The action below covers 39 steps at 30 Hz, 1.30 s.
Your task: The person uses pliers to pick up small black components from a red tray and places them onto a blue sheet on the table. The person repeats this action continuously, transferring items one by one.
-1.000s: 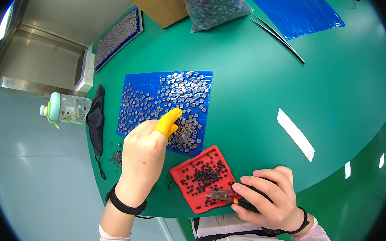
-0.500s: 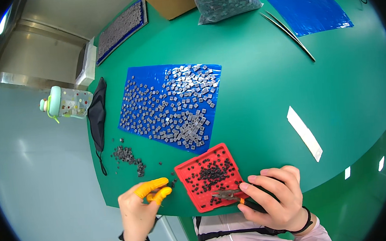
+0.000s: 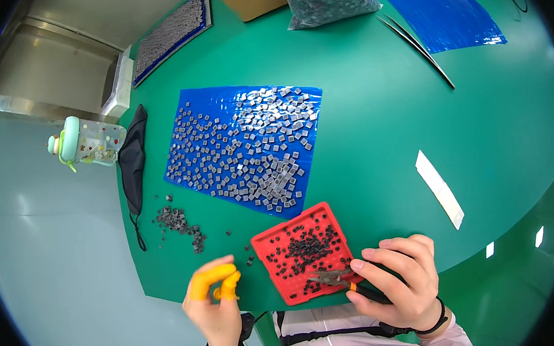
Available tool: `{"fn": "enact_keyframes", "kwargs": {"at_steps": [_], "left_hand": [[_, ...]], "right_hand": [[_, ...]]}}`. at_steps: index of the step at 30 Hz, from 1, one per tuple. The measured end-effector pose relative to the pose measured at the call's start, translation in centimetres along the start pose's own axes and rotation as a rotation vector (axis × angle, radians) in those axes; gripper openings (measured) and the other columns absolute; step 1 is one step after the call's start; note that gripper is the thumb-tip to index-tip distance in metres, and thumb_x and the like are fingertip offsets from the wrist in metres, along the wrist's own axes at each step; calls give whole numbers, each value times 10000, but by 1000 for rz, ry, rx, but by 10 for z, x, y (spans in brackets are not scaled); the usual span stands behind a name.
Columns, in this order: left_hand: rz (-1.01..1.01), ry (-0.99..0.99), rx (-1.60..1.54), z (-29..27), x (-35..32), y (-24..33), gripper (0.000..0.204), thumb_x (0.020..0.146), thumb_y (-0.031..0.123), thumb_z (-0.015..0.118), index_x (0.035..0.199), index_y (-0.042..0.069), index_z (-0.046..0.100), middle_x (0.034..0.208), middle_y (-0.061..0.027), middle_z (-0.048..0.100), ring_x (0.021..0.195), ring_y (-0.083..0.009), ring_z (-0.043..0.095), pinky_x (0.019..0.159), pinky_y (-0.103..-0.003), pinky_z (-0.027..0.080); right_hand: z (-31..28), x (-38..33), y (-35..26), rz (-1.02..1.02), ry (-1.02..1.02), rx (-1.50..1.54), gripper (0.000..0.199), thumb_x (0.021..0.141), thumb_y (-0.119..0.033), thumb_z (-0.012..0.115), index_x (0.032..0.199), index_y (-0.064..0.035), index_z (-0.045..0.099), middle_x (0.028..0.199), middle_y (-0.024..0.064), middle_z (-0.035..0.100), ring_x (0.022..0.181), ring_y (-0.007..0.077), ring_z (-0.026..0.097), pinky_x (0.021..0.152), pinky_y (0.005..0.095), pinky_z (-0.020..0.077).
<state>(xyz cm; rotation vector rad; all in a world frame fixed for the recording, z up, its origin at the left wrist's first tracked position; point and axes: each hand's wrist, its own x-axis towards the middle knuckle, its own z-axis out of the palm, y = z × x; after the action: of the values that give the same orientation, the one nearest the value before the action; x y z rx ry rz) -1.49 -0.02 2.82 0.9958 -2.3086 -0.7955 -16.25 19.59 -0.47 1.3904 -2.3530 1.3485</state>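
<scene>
My right hand (image 3: 403,286) is wrapped round a pair of small pliers (image 3: 331,277) with dark handles and an orange band. Their metal jaws reach over the near part of a red tray (image 3: 272,274), which bears many tiny black parts (image 3: 309,248). To the tray's left is my left hand (image 3: 216,308), with yellow finger covers (image 3: 215,280) on the thumb and forefinger. Those two fingers are curled together in a pinch; whatever is between them, if anything, is hidden. A few loose black bits (image 3: 250,261) lie between this hand and the tray.
Beyond the tray, small grey square pieces cover a blue sheet (image 3: 187,102). Left of it lie a dark pile of bits (image 3: 177,221), a black mask (image 3: 133,161) and a bottle (image 3: 95,142). Tweezers (image 3: 420,51), another blue sheet (image 3: 443,17) and a white strip (image 3: 440,189) are at right.
My left hand has shifted right and slightly down, and its thumb and forefinger have curled closer together. The pliers stay over the tray in my right hand. The view has tilted slightly.
</scene>
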Motion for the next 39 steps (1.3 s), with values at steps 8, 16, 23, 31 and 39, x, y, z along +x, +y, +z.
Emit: {"fn": "enact_keyframes", "kwargs": {"at_steps": [8,16,23,31,39], "left_hand": [[-155,-144,-855,26,-29,36,287,693,-137,728,949,-66,620,846,-204,672,702,-229,680,604,-307,575],[-178,-123,-1156,40,-32,31,327,695,-135,713,991,-83,585,809,-268,667,681,-301,690,589,-368,599],[-90,-111,-1079,40,-35,26,189,841,-4,610,1001,-98,575,772,-288,657,621,-314,679,535,-379,588],[-81,-115,-1038,39,-37,22,197,877,53,570,976,-117,575,767,-309,646,617,-342,674,518,-405,584],[55,-112,-789,43,-28,28,165,860,-6,608,983,14,500,596,-167,631,455,-190,577,383,-233,458]], "right_hand": [[-8,3,2,13,-45,194,426,609,-276,806,985,-111,691,1002,43,633,903,252,572,715,376,426],[-9,0,2,16,-70,210,399,618,-312,816,946,-117,698,987,34,638,903,244,572,716,374,434],[-8,1,3,0,-85,229,393,620,-317,814,938,-117,700,973,30,640,891,240,572,709,371,434],[-9,3,1,8,-104,232,396,637,-320,805,953,-109,692,971,31,641,892,242,577,712,375,437],[-8,3,3,2,-115,236,401,688,-372,786,962,-96,686,971,41,640,902,243,577,718,377,437]]}}
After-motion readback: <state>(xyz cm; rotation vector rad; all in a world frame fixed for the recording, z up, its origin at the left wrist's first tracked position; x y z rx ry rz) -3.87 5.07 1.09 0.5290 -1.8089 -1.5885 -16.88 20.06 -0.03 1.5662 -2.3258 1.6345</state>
